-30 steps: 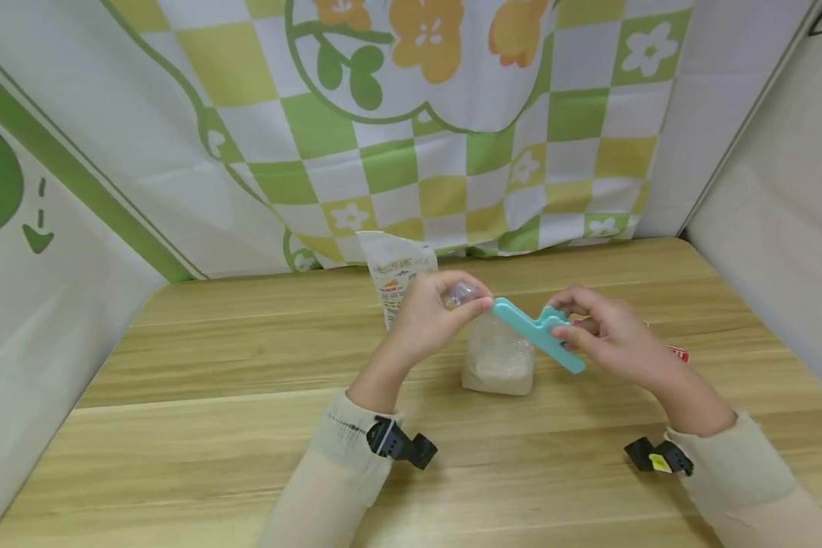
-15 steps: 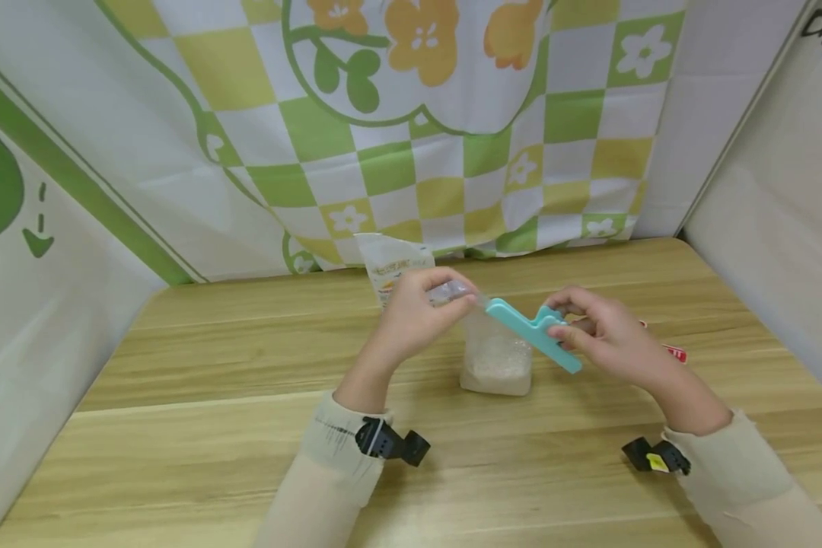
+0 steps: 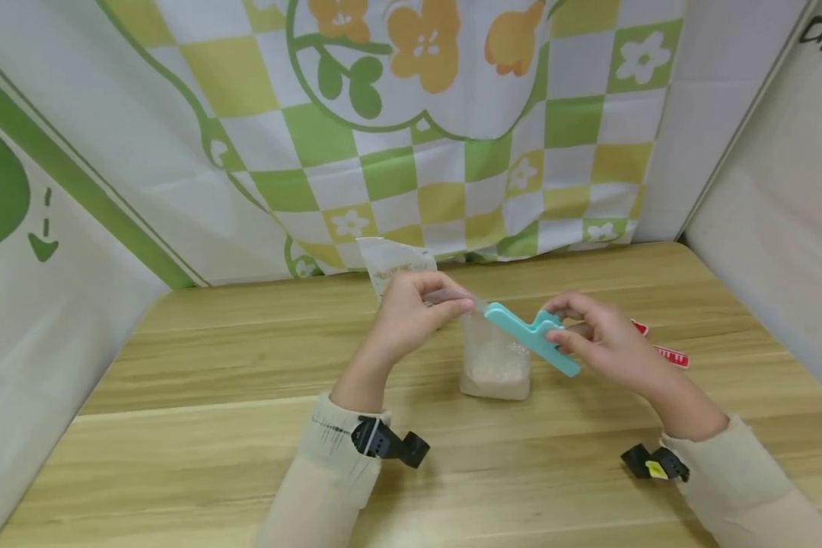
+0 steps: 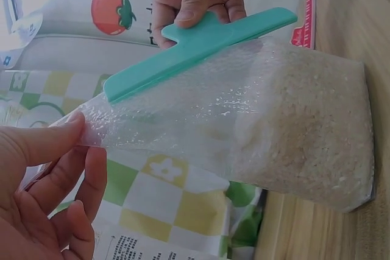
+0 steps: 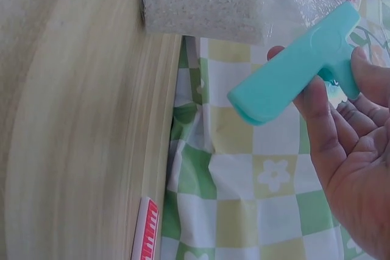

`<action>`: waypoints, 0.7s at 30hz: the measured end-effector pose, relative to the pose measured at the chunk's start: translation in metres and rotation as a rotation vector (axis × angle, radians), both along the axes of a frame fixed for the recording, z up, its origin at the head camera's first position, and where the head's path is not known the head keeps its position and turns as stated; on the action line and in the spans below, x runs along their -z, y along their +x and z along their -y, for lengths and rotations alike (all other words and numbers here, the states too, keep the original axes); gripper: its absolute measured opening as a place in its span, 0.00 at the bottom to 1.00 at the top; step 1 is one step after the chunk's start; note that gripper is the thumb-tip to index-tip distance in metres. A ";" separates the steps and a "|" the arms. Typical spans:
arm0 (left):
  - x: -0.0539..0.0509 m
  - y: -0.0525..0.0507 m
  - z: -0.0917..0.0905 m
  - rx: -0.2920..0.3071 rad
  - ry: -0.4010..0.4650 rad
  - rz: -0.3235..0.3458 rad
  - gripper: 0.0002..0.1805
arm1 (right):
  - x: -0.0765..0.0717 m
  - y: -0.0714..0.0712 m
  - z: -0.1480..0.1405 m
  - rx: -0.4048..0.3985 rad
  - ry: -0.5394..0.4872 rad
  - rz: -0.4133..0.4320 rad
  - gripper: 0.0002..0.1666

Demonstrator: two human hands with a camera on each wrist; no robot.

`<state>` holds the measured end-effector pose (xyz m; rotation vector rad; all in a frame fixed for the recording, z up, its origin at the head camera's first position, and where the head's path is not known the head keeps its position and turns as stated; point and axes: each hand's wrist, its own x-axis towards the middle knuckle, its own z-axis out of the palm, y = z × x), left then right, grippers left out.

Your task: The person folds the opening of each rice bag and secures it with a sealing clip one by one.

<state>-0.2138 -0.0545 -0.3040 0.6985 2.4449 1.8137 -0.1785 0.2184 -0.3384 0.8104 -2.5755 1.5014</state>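
Observation:
A clear plastic bag of rice (image 3: 496,373) stands upright on the table, its upper part drawn up to the left. My left hand (image 3: 407,316) pinches the gathered top between thumb and fingers. By its handles, my right hand (image 3: 610,346) holds a turquoise bag clip (image 3: 533,340), which slants down to the right. In the left wrist view, the clip (image 4: 201,53) lies along one edge of the bag (image 4: 298,120), with one end close to my left fingertips. Whether the bag's edge sits between the clip's bars cannot be told.
Behind my left hand stands a white printed pouch (image 3: 392,262). Small red-and-white pieces (image 3: 673,356) lie on the wooden table (image 3: 212,457) beyond my right hand. A checked flower cloth (image 3: 445,175) hangs along the table's back edge.
My left hand has shifted a little left, pulling the bag's top with it. The clip has followed slightly left in my right hand and remains beside the bag.

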 end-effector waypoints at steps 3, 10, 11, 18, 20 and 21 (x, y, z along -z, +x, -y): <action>-0.001 0.001 0.000 0.001 -0.010 -0.038 0.03 | 0.000 0.000 0.001 0.020 0.011 0.011 0.12; -0.004 0.005 -0.004 -0.012 -0.071 -0.121 0.03 | -0.002 0.003 0.004 0.027 0.005 -0.006 0.12; -0.005 0.005 -0.005 -0.016 -0.080 -0.128 0.03 | -0.002 0.003 0.004 0.026 0.000 -0.003 0.12; -0.004 0.006 -0.005 -0.019 -0.077 -0.116 0.04 | -0.005 0.007 0.009 0.062 -0.007 0.021 0.14; -0.004 0.005 -0.003 -0.008 -0.077 -0.109 0.04 | -0.005 0.008 0.010 0.081 0.001 0.026 0.14; -0.004 0.004 -0.003 -0.002 -0.078 -0.105 0.04 | -0.006 0.009 0.011 0.092 0.007 0.030 0.14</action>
